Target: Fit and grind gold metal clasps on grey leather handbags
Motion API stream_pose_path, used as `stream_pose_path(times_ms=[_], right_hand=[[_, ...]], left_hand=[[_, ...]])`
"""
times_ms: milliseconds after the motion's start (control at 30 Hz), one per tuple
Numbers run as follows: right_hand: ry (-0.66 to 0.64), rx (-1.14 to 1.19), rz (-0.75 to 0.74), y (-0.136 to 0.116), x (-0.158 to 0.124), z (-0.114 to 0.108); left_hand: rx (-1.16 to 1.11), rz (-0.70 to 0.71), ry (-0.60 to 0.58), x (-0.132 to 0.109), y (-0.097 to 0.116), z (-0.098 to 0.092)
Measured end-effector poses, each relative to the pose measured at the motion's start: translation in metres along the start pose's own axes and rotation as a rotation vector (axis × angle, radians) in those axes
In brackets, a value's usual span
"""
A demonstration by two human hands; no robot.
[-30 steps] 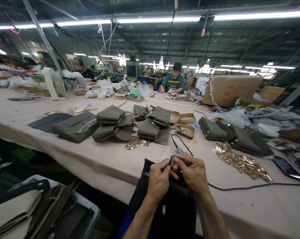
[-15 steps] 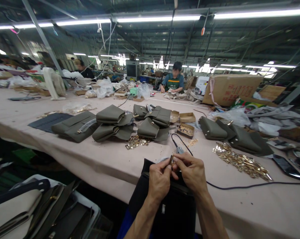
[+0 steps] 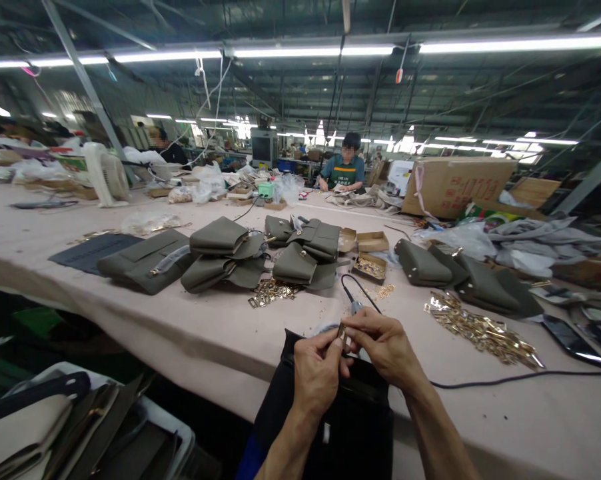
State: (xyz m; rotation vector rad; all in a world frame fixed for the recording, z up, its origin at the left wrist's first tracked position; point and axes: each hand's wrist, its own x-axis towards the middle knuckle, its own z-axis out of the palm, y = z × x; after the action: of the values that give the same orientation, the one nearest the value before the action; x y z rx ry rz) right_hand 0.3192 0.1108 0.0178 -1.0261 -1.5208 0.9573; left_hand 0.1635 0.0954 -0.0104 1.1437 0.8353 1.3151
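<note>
My left hand [image 3: 316,370] and my right hand [image 3: 383,343] meet above my lap at the table's front edge. Between the left thumb and fingers is a small gold metal buckle piece [image 3: 341,330]. The right thumb and fingertips pinch at the same piece from the other side; the fingers partly cover it. A black bag [image 3: 355,427] lies on my lap under both hands. Just beyond the fingers a grey cable-fed tool [image 3: 355,306] rests on the table. To the right is a heap of gold buckle pieces [image 3: 480,330].
Olive bags [image 3: 215,238] lie across the pink-covered table [image 3: 190,327], with more olive bags [image 3: 423,262] on the right. A small box [image 3: 370,267] holds metal bits. A phone [image 3: 575,341] lies at right. A bin [image 3: 180,427] of bags stands lower left. A co-worker [image 3: 344,170] sits opposite.
Both hands stay together on the gold piece, with only a slight shift of the fingers. The right wrist has turned a little outward. The view has tilted slightly.
</note>
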Motion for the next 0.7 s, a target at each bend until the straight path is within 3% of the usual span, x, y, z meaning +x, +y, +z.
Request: stream_pose_path(times_ms=[167,333,700], right_hand=[[-0.329,0.01,0.036,-0.015,0.013,-0.024],[-0.522,-0.014,0.097,-0.036,0.028,-0.034],[-0.666,0.01,0.134,-0.036,0.04,-0.036]], left_hand=[[-0.098,-0.063,-0.025,0.0,0.002,-0.006],[-0.106,-0.083,-0.093,-0.001,0.006,-0.008],[-0.116,-0.108,-0.06,-0.007,0.007,-0.003]])
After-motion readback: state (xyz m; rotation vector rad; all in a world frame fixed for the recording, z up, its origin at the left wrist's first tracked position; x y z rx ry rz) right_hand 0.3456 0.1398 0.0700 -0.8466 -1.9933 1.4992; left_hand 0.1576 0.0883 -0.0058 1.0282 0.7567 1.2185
